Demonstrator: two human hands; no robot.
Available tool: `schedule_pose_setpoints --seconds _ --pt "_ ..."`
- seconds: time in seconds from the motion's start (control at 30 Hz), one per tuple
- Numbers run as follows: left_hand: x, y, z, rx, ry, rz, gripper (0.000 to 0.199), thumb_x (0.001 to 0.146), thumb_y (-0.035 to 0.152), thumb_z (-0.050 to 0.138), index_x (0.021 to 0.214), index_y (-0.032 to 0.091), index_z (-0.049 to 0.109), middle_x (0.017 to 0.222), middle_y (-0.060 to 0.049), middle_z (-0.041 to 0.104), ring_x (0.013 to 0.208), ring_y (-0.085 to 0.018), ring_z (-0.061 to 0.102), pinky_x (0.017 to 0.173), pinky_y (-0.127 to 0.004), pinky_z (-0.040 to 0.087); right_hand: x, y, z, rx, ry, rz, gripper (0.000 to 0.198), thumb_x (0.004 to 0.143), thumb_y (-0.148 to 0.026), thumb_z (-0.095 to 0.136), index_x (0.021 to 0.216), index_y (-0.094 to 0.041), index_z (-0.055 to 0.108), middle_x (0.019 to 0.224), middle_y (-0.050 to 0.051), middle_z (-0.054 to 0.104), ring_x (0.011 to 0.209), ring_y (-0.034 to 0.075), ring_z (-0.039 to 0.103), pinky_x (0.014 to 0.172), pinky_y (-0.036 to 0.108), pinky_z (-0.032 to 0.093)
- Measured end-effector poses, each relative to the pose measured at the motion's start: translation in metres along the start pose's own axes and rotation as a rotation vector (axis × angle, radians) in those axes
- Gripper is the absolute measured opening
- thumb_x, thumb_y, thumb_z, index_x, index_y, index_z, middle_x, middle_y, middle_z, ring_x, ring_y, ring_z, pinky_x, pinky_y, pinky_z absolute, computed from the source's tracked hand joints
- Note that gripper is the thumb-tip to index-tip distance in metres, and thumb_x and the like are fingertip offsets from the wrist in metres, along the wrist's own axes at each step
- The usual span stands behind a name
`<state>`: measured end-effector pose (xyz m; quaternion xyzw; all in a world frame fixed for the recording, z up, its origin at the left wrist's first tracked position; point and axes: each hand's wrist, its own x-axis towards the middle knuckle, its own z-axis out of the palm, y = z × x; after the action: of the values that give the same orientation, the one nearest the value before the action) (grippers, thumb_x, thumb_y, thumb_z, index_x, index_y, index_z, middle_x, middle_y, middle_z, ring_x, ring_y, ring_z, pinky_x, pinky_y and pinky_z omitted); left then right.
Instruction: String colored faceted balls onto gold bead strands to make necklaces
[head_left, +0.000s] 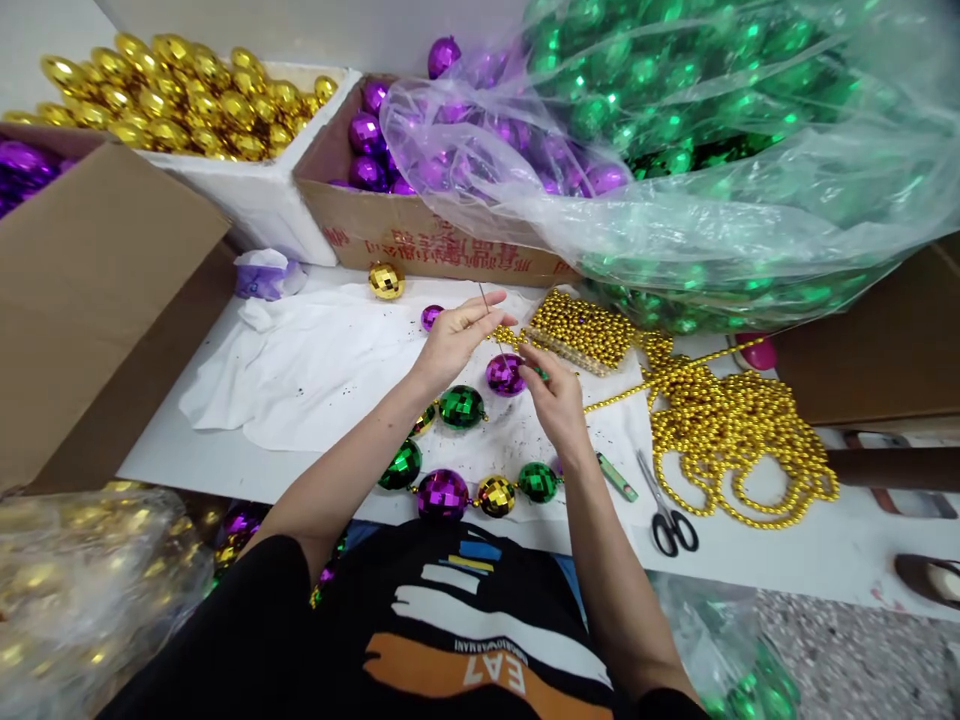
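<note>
My left hand point(463, 338) is closed on a long thin needle point(482, 294), which slants down between its fingers. The needle's lower end points toward a purple faceted ball point(504, 375). My right hand point(556, 392) is pinched closed just right of that ball, and its fingertips hide what they hold. Strung faceted balls curve below my hands, among them a green ball point(461, 407), a purple ball point(442, 494) and a gold ball point(496, 495). A clear tray of small gold beads point(581, 328) lies just beyond my right hand.
Scissors point(670, 525) and a green cutter point(617, 478) lie to the right, below heaped gold bead strands point(739, 440). A white cloth point(277, 360) covers part of the table. Behind stand a foam box point(247, 195), a cardboard box point(352, 220) and a bag of green balls point(697, 220).
</note>
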<state>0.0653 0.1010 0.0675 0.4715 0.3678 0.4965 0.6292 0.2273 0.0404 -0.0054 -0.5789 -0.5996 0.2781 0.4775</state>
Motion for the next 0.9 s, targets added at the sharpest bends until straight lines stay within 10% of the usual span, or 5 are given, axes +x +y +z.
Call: schedule_pose_setpoints --seconds 0.37,0.53,0.9 --pt "0.007 0.003 -0.001 -0.202 -0.062 -0.144 0.02 0.08 0.018 0.073 0.099 0.02 0.075 0.12 -0.007 0.071 0.128 -0.024 0.057 0.11 -0.038 0.041 0.011 0.001 0.018 0.71 -0.01 0.366 0.033 0.076 -0.049 0.071 0.075 -0.019 0.059 0.05 -0.009 0.041 0.043 0.006 0.035 0.041 0.02 0.023" --pt "-0.002 -0.029 -0.009 0.12 -0.388 -0.157 0.06 0.054 0.002 0.083 0.108 0.027 0.075 0.124 -0.004 0.068 0.13 -0.026 0.053 0.115 -0.039 0.033 0.014 -0.031 -0.001 0.878 -0.001 0.249 0.032 0.082 -0.048 0.069 0.077 -0.022 0.051 0.054 -0.01 0.031 0.044 0.006 0.027 0.04 0.019 0.021" --pt "-0.009 -0.048 -0.029 0.739 -0.543 0.044 0.018 0.066 0.007 0.064 0.07 0.022 0.071 0.086 -0.006 0.069 0.09 -0.026 0.061 0.095 -0.038 0.042 0.001 -0.041 -0.038 0.702 0.335 0.189 0.031 0.082 -0.045 0.071 0.075 -0.019 0.055 0.053 -0.008 0.038 0.046 0.006 0.032 0.043 0.019 0.024"
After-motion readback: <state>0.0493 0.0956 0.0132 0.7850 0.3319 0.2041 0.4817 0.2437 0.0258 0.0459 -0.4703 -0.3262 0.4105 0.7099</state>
